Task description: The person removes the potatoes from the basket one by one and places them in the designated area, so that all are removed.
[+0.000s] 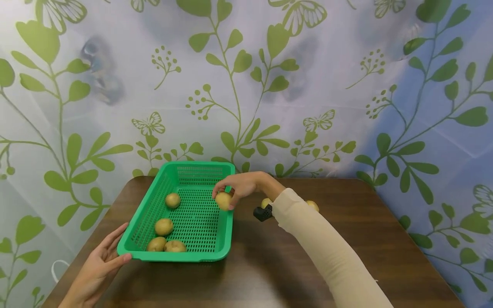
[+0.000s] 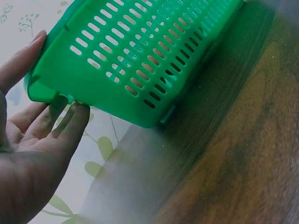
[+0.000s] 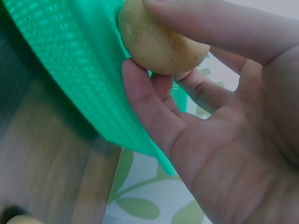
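Note:
My right hand holds a potato between thumb and fingers over the right side of the green plastic basket. The right wrist view shows that potato up close beside the basket wall. At the basket's near left corner, my left hand grips the rim. In the left wrist view the thumb lies on one side of the rim and the fingers under the other. Inside the basket several potatoes sit toward the left and near end, one of them a potato along the left.
The basket stands on a brown wooden table. Right of it, partly behind the right forearm, lie a potato and another potato. A black object is at the right wrist. A leaf-patterned curtain hangs behind the table.

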Demonstrator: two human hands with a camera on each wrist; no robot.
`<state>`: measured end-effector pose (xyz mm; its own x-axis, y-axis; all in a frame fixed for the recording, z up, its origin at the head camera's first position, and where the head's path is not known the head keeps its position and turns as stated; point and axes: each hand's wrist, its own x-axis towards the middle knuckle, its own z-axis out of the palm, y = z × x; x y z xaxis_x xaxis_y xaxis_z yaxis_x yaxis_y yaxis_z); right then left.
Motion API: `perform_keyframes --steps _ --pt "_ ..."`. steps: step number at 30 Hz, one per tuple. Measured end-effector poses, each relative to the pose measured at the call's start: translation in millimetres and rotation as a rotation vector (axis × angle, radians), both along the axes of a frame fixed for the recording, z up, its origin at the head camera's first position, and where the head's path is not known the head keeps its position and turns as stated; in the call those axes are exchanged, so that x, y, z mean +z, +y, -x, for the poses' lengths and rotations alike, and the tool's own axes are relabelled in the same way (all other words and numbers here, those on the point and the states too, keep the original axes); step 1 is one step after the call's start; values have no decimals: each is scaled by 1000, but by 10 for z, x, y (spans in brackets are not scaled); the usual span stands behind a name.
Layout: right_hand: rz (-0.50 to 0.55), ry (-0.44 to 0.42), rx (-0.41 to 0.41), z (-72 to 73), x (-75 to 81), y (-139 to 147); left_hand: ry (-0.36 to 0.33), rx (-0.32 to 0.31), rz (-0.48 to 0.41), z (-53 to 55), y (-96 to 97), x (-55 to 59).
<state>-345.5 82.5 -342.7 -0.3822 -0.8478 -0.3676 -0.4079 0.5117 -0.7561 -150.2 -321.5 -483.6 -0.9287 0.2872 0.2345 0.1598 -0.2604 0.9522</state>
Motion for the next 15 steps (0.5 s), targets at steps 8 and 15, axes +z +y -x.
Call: perform_keyframes --steps 8,15 --pt "19 30 -42 23 -10 294 37 -21 -47 23 3 13" --pt "-4 96 -54 28 -17 509 39 -23 -62 -1 7 -14"
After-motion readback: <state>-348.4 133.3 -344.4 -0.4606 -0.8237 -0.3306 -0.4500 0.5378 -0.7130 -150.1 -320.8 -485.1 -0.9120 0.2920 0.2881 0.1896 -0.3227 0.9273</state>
